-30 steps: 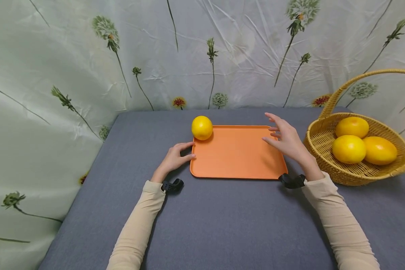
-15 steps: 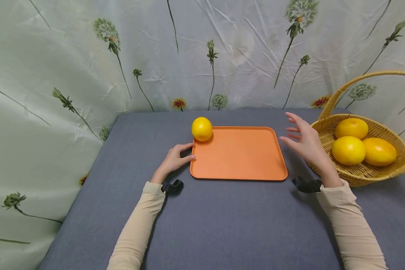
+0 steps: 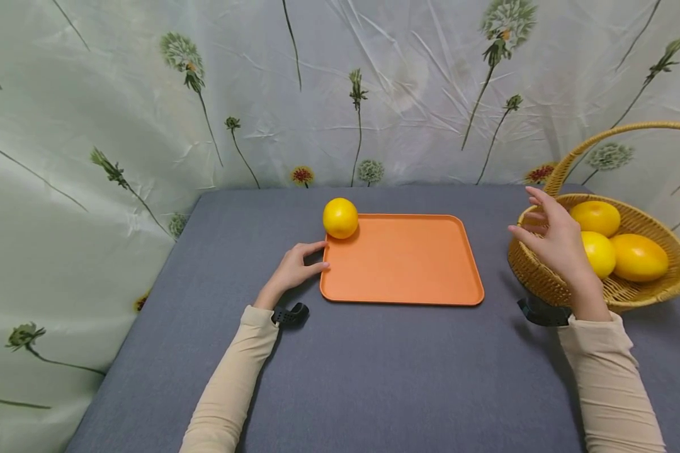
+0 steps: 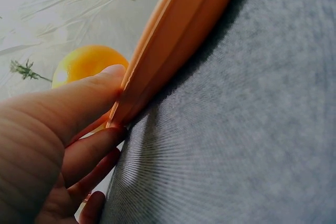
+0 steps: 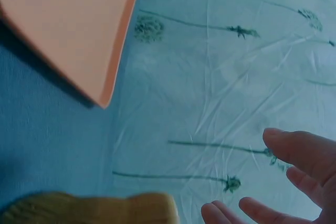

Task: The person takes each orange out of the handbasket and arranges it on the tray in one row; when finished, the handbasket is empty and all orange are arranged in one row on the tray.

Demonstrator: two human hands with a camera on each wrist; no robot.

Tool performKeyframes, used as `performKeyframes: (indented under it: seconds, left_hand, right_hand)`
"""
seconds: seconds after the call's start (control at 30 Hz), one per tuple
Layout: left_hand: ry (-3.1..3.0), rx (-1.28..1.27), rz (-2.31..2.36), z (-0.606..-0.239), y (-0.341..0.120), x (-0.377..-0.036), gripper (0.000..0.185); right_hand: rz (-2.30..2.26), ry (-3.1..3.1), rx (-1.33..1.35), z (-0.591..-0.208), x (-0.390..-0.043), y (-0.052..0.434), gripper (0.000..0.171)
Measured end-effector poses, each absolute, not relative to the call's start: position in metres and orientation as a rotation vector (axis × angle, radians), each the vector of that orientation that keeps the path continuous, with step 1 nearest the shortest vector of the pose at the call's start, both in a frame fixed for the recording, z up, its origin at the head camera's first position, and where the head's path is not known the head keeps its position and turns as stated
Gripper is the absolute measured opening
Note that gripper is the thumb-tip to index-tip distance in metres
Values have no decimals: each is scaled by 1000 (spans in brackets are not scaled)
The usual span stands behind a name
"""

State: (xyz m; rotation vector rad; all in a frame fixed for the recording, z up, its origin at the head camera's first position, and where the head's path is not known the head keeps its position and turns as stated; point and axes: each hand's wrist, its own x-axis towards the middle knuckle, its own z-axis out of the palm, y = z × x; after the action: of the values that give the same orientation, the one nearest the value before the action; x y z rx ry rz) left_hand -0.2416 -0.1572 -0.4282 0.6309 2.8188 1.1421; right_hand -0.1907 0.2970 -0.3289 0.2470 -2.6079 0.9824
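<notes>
In the head view an orange rectangular tray (image 3: 399, 261) lies on the grey cloth. A round yellow fruit (image 3: 340, 218) sits at its far left corner. My left hand (image 3: 293, 269) is at the tray's left side; the left wrist view shows its thumb (image 4: 107, 80) and index finger holding the rim. Over the left rim of a wicker basket (image 3: 535, 277) hovers my right hand (image 3: 558, 242), fingers spread and nothing in them. Inside the basket are a yellow fruit (image 3: 598, 253), partly hidden by that hand, a far fruit (image 3: 596, 218) and an oval orange-yellow one (image 3: 639, 258).
The basket's tall arched handle (image 3: 617, 131) rises over it and runs out of the frame at right. A flower-patterned curtain (image 3: 294, 94) hangs behind and to the left of the cloth-covered table (image 3: 374, 377). Each wrist wears a black band, such as the left wristband (image 3: 291, 314).
My right hand has moved rightward from above the tray's right end to the basket's left rim. The left hand, the tray and the fruit have stayed in place.
</notes>
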Motion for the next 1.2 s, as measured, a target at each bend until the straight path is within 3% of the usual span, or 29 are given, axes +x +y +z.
performKeyframes:
  seconds: [0.5, 1.2]
  left_hand:
    - [2821, 616, 1155, -429, -157, -240, 55]
    - [2827, 597, 1141, -432, -160, -242, 53]
  right_hand:
    - [817, -2689, 12, -333, -185, 346, 69]
    - [703, -2791, -189, -343, -180, 371, 70]
